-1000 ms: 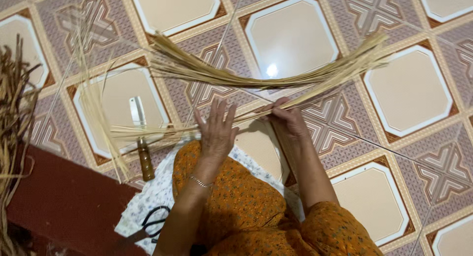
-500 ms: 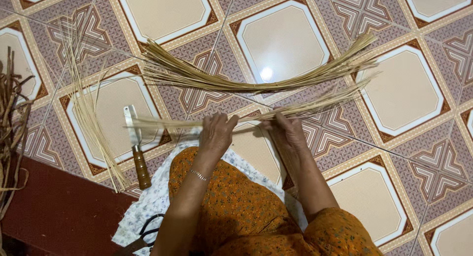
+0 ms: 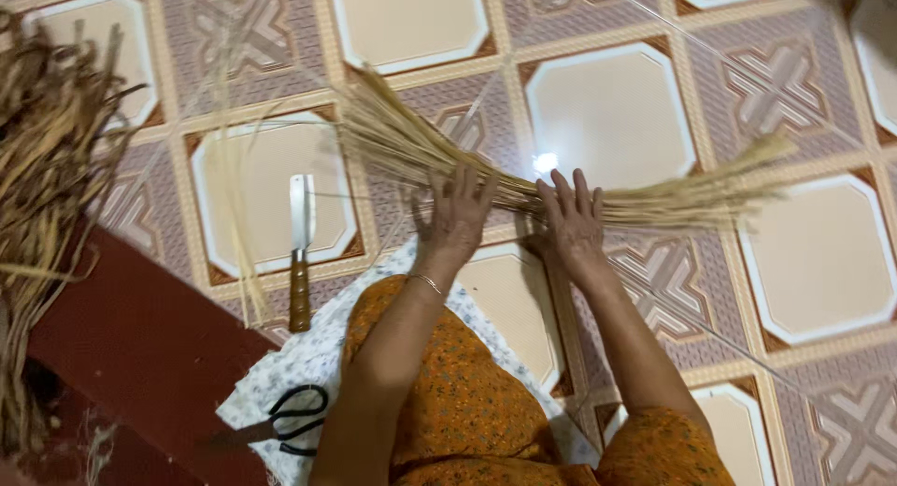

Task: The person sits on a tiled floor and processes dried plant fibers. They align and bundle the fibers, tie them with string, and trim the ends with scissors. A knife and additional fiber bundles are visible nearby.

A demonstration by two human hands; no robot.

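**Straw bundle pressed flat under both hands on tiled floor**

Straw bundle point(image 3: 561, 182) lies across the patterned floor tiles point(image 3: 822, 262), fanned at its left end and tapering to a wispy tip at the right. Left hand point(image 3: 455, 217) rests palm down on the stalks with fingers spread; it grips nothing. Right hand point(image 3: 570, 215) lies just beside it, likewise flat and splayed on the bundle, nothing clasped. Both press the stalks against the floor near the bundle's middle.

Step in hand, by my judgement: gathering and evening the stalks into one sheaf. A next move would call for the fingers to close round the middle while the loose ends are kept from splaying.

Nearby items: a knife point(image 3: 300, 252) with wooden handle lies on the tile to the left, apart from the hands. Black scissors point(image 3: 291, 417) sit on a flowered cloth point(image 3: 308, 355) by the person's knee. A heap of darker dried fibre point(image 3: 42, 168) occupies the left edge, above a red mat point(image 3: 140, 346). A few loose pale strands point(image 3: 234, 196) lie near the knife.
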